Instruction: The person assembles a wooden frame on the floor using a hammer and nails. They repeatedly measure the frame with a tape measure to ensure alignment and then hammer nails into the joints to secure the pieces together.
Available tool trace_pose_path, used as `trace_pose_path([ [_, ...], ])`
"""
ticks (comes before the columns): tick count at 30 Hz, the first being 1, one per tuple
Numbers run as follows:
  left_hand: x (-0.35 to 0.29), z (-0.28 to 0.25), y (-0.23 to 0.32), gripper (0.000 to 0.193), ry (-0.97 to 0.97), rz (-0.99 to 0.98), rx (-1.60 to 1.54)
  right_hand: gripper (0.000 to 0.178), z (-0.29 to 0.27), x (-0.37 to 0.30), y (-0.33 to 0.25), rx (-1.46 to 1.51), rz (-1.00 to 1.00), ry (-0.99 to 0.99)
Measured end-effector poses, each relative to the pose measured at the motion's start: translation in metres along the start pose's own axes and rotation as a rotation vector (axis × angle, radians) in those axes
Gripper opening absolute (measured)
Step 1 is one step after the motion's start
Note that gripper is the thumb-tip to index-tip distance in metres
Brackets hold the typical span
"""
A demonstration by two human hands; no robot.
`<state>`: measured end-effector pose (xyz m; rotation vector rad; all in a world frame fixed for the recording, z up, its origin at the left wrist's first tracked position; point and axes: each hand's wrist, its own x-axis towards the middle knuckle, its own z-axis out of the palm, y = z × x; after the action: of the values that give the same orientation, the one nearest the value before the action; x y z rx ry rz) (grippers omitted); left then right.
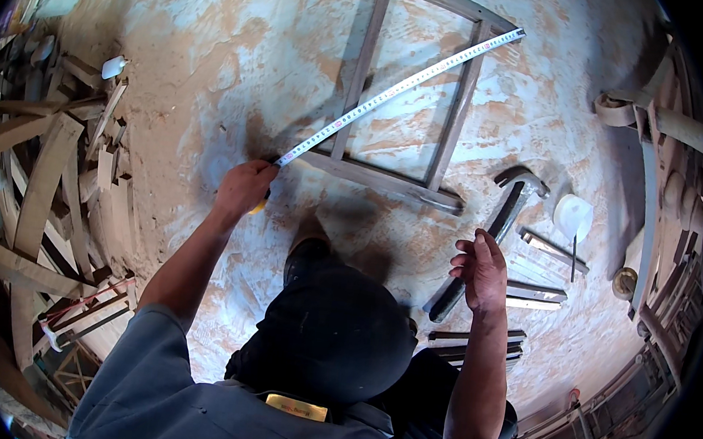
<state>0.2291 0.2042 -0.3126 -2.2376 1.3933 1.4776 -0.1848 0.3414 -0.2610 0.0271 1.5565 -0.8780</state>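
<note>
My left hand is closed around a tape measure, and a bit of its yellow case shows below the fingers. From that hand the white blade runs diagonally across a wooden frame lying on the floor. The blade's tip lies at the frame's far right corner. My right hand is empty, its fingers loosely bent and apart. Near it is a claw hammer, its head pointing away from me and its dark handle partly behind the hand.
Several short wooden pieces lie right of the hammer. Beyond them are a white plastic container and a thin dark rod. Stacked timber crowds the left side; curved wooden parts line the right. A small white bottle stands far left.
</note>
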Motion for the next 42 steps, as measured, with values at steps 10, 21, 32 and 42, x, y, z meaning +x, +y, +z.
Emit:
trace_pose_path([
  [10,-0.003,-0.002,0.006,0.034,-0.023,-0.069,-0.026,0.052,0.0,0.003,0.004,0.004,0.014,0.007],
  [21,0.001,-0.005,-0.029,0.029,-0.144,-0.098,-0.537,0.059,-0.006,0.003,0.008,-0.055,0.051,0.039],
  [32,0.003,-0.009,-0.065,0.039,0.249,-0.022,-0.141,0.055,-0.029,0.012,0.016,-0.546,0.025,0.306],
  [42,0.044,-0.001,0.05,0.051,0.494,0.529,0.265,0.061,-0.03,0.019,0.042,-1.104,-0.239,0.651],
])
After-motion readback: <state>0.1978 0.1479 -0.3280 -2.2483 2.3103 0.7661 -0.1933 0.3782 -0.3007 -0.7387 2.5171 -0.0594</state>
